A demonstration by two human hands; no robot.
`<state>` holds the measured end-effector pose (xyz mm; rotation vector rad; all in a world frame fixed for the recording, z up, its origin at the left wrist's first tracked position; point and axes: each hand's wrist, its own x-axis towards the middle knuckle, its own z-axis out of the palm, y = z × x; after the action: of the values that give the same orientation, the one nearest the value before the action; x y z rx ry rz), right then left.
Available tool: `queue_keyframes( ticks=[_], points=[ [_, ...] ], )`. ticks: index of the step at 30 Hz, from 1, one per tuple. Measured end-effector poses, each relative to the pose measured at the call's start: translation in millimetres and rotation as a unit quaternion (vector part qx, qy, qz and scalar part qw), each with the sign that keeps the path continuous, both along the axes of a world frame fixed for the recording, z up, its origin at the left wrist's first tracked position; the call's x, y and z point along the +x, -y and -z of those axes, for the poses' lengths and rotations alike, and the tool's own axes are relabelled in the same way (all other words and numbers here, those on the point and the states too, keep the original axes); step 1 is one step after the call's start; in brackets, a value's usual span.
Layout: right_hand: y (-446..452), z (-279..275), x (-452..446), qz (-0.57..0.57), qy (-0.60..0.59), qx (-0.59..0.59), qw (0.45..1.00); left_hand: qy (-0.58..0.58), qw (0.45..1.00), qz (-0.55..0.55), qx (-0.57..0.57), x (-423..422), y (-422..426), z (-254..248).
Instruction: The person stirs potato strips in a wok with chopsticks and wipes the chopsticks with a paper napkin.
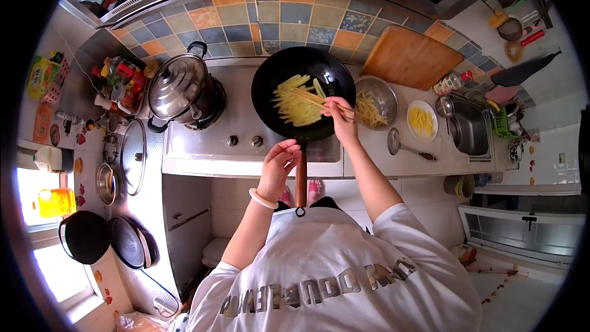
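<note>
A black wok (335,74) sits on the stove, its brown wooden handle (301,178) pointing toward my body. Pale yellow strips (292,101) lie spread in the wok. My right hand (340,117) is closed around wooden chopsticks (313,97), whose tips reach into the strips. Beside the wok's near rim, at the top of the handle, is my left hand (281,158), with a pale bangle at the wrist. Its fingers are bent and slightly apart, and nothing shows in them. Whether it touches the handle is unclear.
A steel pot (178,89) stands on the left burner. To the right are a metal bowl (387,95) of strips, a white plate (433,117) of yellow strips, a skimmer (405,146), a cutting board (409,55) against the tiles, and a sink (470,129).
</note>
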<state>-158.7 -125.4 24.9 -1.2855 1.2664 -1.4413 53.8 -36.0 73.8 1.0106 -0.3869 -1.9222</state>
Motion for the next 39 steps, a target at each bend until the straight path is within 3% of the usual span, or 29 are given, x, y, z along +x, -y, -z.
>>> queue_keyframes(
  ticks=[11,26,39],
  points=[
    [-2,-17,-7,0.019,-0.013,-0.020,1.000,0.001,1.000,0.004,-0.004,3,0,-2],
    [12,-20,15,-0.056,-0.110,0.011,0.992,0.004,1.000,0.024,-0.008,7,-2,-2],
    [2,-34,-27,0.019,-0.111,-0.010,0.994,-0.008,1.000,0.012,-0.011,5,0,0]
  ],
)
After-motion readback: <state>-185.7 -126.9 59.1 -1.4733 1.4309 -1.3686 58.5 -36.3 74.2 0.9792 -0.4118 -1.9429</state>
